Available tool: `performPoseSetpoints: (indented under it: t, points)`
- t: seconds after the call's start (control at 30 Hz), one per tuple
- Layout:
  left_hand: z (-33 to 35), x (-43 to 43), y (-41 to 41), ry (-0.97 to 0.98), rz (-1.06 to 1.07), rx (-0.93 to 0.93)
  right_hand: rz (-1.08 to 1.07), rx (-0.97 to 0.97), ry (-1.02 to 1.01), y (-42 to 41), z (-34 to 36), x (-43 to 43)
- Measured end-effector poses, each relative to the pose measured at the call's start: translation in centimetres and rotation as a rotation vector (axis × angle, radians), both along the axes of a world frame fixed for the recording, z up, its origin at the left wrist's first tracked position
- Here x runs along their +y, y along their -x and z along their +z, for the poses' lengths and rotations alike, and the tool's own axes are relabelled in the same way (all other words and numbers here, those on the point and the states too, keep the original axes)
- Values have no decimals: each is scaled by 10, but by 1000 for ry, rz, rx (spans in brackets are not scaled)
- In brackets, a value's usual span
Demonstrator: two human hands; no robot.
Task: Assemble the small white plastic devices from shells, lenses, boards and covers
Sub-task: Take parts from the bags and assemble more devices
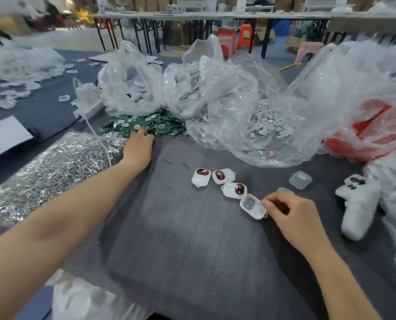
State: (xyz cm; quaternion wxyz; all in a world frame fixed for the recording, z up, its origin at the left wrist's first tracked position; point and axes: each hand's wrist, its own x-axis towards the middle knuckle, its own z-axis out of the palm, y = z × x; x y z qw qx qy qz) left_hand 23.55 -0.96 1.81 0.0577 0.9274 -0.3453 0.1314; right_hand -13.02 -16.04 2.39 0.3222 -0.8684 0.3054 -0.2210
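Shell [253,206], white and open side up, down on the grey tabletop [192,239] at the near end of a short row, pinched at its right rim by the right hand [294,218] with fingers curled. Just beyond it, three filled shells [222,176], each already carrying a dark, red-ringed part, touching or nearly touching one another. Left hand [138,147] stretched well away to the heap of green boards [160,125] at the foot of the clear bags, fingertips on or among the boards; cannot tell whether closed on one. Probably the board-fetching step for the empty shell. To do it well: pick a single board, not a clump; shake off any clinging neighbours over the heap; keep the shell pinned flat and level with the right hand, cavity up, for a clean drop-in; turn the board to match the shell's outline before pressing, and seat without force. Worth minding the small loop at the shell's corner, and the clear cover [300,180] lying apart to the right, close for later.
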Motion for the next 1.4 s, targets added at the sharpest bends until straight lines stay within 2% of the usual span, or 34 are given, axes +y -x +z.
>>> performPoseSetpoints:
  t: [0.1, 0.27, 0.57, 0.7, 0.8, 0.9, 0.97, 1.07, 1.13, 1.2, 1.4]
  points:
    - [14, 0, -18, -31, -81, 66, -14, 1, 8, -2, -2, -1]
    - [20, -4, -37, -70, -100, 160, -31, -26, 14, -3, -6, -1]
    - [23, -5, -35, -89, -94, 92, -41, -25, -9, -5, -8, -2]
    - [29, -5, -28, 61, -144, -6, -31, -36, -15, -5, -8, -1]
    - [37, -13, -2, 390, -157, -3, -27, -39, -42, -6, -7, -2]
    - [45, -32, 60, 791, -147, 272, -35, -76, -46, -6, -7, -1]
    - [43, -44, 116, 959, -235, 540, -58, -158, -73, -7, -5, 2]
    - [23, -54, 203, 1105, -376, 973, -60, -341, -205, -7, 0, 6]
    - [8, -56, 239, 1113, -413, 1173, -6, -407, -251, -5, 3, 8]
    - [-1, -56, 250, 1098, -420, 1251, 17, -422, -313, -3, 4, 8]
    - [-2, -52, 246, 1087, -442, 1236, 33, -482, -512, -5, 8, 7]
